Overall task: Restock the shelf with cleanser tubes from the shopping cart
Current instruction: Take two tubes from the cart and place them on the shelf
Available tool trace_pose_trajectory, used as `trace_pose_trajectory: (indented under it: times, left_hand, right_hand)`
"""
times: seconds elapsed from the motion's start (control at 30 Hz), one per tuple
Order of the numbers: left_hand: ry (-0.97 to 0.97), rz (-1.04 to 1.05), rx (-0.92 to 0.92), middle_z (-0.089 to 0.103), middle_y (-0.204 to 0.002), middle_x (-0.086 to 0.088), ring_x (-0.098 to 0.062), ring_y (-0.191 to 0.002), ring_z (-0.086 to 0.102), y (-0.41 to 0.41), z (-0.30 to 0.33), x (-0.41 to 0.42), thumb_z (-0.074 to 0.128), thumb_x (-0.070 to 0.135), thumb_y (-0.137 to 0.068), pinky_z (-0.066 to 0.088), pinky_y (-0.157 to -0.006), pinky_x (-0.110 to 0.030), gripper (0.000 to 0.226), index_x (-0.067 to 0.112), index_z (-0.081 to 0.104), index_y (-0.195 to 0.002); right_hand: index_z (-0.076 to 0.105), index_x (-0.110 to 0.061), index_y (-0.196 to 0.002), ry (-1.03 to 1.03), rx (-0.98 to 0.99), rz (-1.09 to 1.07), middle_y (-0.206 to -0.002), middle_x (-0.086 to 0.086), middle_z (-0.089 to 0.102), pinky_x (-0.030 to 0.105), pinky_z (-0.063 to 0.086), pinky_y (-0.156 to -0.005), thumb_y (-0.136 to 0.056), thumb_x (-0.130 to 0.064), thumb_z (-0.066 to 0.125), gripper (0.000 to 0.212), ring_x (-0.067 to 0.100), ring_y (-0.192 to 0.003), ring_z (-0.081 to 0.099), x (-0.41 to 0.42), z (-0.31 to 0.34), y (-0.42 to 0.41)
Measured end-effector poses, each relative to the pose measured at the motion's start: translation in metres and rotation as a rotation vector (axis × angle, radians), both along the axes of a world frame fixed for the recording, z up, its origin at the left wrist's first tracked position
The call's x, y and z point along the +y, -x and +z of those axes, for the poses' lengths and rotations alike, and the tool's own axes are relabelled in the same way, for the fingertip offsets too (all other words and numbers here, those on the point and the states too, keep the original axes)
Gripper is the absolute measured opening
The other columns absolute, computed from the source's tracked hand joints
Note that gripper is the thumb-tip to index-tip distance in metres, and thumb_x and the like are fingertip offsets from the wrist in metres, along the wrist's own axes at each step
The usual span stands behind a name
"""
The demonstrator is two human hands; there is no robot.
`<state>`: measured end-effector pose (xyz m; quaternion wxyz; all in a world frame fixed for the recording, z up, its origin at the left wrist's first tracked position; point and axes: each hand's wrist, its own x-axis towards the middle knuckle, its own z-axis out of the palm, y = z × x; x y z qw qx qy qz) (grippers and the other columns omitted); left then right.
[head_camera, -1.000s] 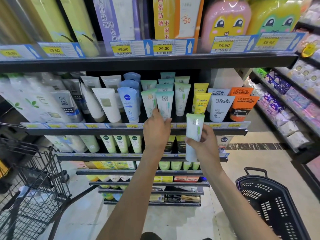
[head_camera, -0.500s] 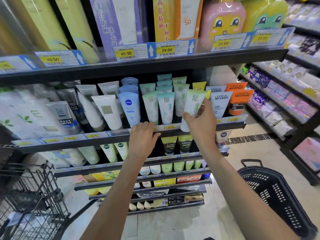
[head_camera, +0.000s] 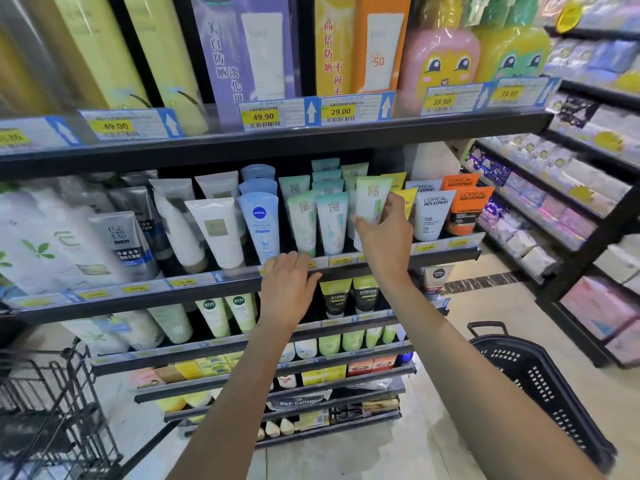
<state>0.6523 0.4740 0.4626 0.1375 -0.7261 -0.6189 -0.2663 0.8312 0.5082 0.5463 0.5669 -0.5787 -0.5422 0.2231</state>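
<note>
My right hand (head_camera: 384, 237) grips a white-and-green cleanser tube (head_camera: 370, 199) and holds it upright on the middle shelf (head_camera: 207, 289), at the front of a row of matching tubes. Just left of it stand two similar pale green and teal tubes (head_camera: 318, 223). My left hand (head_camera: 289, 289) rests with relaxed fingers on the shelf's front rail, below those tubes, and holds nothing. The wire shopping cart (head_camera: 45, 410) stands at the lower left; its contents are hidden.
A Nivea tube (head_camera: 259, 223) and white tubes stand left of the green rows; yellow tubes and L'Oreal tubes (head_camera: 433, 213) stand right. A top shelf with boxed products and price tags (head_camera: 263, 116) overhangs. A black plastic basket (head_camera: 540, 393) sits on the floor at right.
My right hand raised the tube from below the shelf rail up onto the middle shelf. My left hand dropped from the tubes to the shelf's front rail.
</note>
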Motion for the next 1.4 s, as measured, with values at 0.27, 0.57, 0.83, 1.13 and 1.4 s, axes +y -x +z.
trace_pose_trajectory:
  times: [0.27,0.57,0.83,1.13,1.4]
  left_hand:
    - [-0.075,-0.023,-0.005,0.064,-0.085,-0.004,-0.027,-0.081,0.061,0.001,-0.003,-0.001,0.084,0.030,-0.084,0.048,-0.078,-0.041,0.031,0.011,0.068,-0.103]
    - [-0.060,-0.027,-0.018,0.064,-0.088,-0.004,-0.027,-0.084,0.060,0.002,-0.005,0.001,0.079,0.031,-0.088,0.047,-0.082,-0.041,0.029,0.011,0.067,-0.105]
    - [-0.053,-0.025,-0.017,0.064,-0.090,-0.004,-0.027,-0.086,0.060,0.003,-0.006,0.002,0.077,0.033,-0.089,0.048,-0.083,-0.042,0.029,0.012,0.067,-0.107]
    - [-0.060,-0.030,-0.038,0.063,-0.089,-0.003,-0.027,-0.086,0.060,0.003,-0.006,0.000,0.077,0.032,-0.089,0.047,-0.083,-0.041,0.028,0.012,0.067,-0.107]
    - [-0.025,-0.020,-0.049,0.063,-0.089,-0.003,-0.027,-0.086,0.060,0.002,-0.003,-0.001,0.077,0.032,-0.090,0.047,-0.084,-0.041,0.028,0.012,0.067,-0.106]
  right_hand:
    - [0.056,-0.018,-0.124,0.055,-0.048,-0.024,-0.102,-0.011,0.069,0.024,0.052,-0.075,-0.084,-0.018,0.083,0.048,0.010,-0.094,0.067,0.004,-0.017,0.003]
    - [0.058,-0.014,-0.126,0.116,-0.186,-0.054,-0.098,-0.009,0.068,0.025,0.046,-0.068,-0.087,-0.023,0.080,0.046,0.013,-0.090,0.066,0.008,-0.025,0.007]
    - [0.057,-0.013,-0.130,0.110,-0.269,-0.079,-0.113,0.002,0.073,0.036,0.058,-0.082,-0.086,-0.024,0.081,0.051,0.022,-0.103,0.070,0.009,-0.030,0.006]
    - [0.057,-0.011,-0.130,0.124,-0.276,-0.085,-0.113,0.005,0.073,0.041,0.059,-0.083,-0.087,-0.026,0.081,0.052,0.025,-0.101,0.070,0.008,-0.028,0.004]
    - [0.059,-0.011,-0.125,0.135,-0.307,-0.066,-0.117,0.004,0.073,0.035,0.056,-0.083,-0.088,-0.024,0.080,0.044,0.024,-0.104,0.070,0.004,-0.027,0.001]
